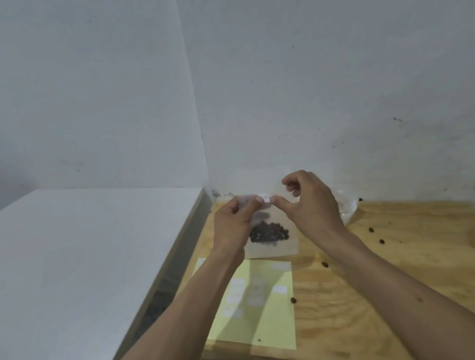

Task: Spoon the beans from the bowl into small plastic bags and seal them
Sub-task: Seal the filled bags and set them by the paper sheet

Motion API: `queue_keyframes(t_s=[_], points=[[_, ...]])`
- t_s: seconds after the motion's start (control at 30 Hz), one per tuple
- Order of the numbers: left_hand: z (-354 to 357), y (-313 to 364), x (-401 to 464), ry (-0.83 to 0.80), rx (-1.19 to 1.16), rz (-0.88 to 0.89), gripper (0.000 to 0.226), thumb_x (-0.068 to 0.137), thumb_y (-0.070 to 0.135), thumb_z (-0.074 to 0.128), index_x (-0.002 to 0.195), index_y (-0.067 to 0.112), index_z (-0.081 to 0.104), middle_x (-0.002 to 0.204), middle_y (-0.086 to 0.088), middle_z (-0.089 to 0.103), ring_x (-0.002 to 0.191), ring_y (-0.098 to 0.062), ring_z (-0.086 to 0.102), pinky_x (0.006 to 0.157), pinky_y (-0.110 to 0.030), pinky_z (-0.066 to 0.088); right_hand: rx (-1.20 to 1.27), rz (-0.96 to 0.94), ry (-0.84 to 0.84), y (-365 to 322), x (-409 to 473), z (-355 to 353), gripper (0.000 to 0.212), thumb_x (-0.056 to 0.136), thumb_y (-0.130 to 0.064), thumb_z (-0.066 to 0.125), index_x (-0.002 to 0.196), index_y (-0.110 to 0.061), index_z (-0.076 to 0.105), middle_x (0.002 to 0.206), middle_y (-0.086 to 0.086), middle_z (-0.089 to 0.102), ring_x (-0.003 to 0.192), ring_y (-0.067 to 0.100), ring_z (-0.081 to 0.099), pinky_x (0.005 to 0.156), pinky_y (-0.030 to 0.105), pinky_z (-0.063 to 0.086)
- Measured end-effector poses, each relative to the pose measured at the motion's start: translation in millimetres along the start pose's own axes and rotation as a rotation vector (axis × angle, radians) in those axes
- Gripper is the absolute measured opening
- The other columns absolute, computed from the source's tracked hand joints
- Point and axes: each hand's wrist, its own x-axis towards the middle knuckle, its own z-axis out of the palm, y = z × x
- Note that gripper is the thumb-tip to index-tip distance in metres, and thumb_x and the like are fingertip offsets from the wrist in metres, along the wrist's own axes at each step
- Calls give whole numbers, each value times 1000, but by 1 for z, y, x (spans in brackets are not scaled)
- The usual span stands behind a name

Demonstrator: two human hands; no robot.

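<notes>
Bag [270, 235] of beans [268, 233] raised over table [390, 265]; both hands, left [233, 225], right [311, 203], pinch top edge.

Soft, even light fills the scene, fairly dim, giving the grey walls [335, 63] a flat bluish cast. Nothing glares. Faint, blurred shadows lie on the wooden worktop [405, 264] beneath the forearms and across the yellow sheet [265, 320]. The picture is soft overall: the white labels on the sheet smear into pale patches. Wide-angle distortion bends the wall corner and stretches the arms toward the lower edge.
</notes>
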Motion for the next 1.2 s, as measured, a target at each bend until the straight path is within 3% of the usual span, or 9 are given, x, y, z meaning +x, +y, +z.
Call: queue_keyframes(t_s=[0.1,0.2,0.37,0.53,0.63,0.87,0.97,1.03,1.2], points=[[1,0,-1,-4,-12,3,22,91,20,74,105,3,72,95,-7,79,88,-26,76,79,-26,54,302,306,-54,1,0,-6,78,75,-49,85,137,-21,47,124,-5,54,108,12,56,87,29,47],[4,1,-1,-24,-13,12,23,91,18,73,105,0,71,96,-9,79,89,-29,76,84,-32,58,570,498,-177,7,3,-11,93,69,-50,88,144,-19,43,127,0,59,113,18,61,93,33,48],[14,1,-1,-25,-7,12,15,90,13,75,97,-1,74,95,-15,77,84,-31,76,77,-33,61,688,442,-152,12,4,-10,54,74,-28,89,121,-19,63,105,7,75,97,22,73,87,32,57],[18,-3,2,-2,39,-4,16,85,18,78,88,2,78,93,-23,76,92,-41,73,90,-52,59,706,437,-138,21,6,-12,33,77,-21,87,106,-14,72,100,9,77,86,21,74,79,31,59],[21,-4,3,17,57,-5,11,85,13,76,87,3,79,88,-18,77,87,-34,75,89,-45,58,703,429,-138,23,6,-15,27,80,-17,85,104,-14,74,94,4,76,78,16,73,70,24,56],[28,-6,5,45,36,-13,9,86,9,75,88,0,78,83,-11,78,69,-12,72,70,-21,55,675,418,-147,33,9,-15,27,85,-20,79,110,-23,72,102,2,77,91,20,75,90,38,59],[32,-8,8,38,28,-25,10,86,11,76,88,2,78,88,-13,78,80,-22,75,78,-29,59,671,465,-182,41,6,-18,39,86,-38,74,122,-26,65,116,-1,73,102,18,72,97,42,56],[34,-7,10,44,10,-45,11,87,12,76,91,2,77,88,-13,78,78,-20,75,68,-24,59,636,487,-208,49,-1,-23,49,80,-56,75,119,-26,68,114,-5,74,105,17,71,97,43,56],[51,-10,10,-21,-32,-93,18,88,16,78,100,3,76,93,-7,78,84,-17,76,66,-21,57,611,524,-144,67,-14,-39,9,91,-26,74,92,-18,78,86,-4,79,89,23,73,88,44,60]])
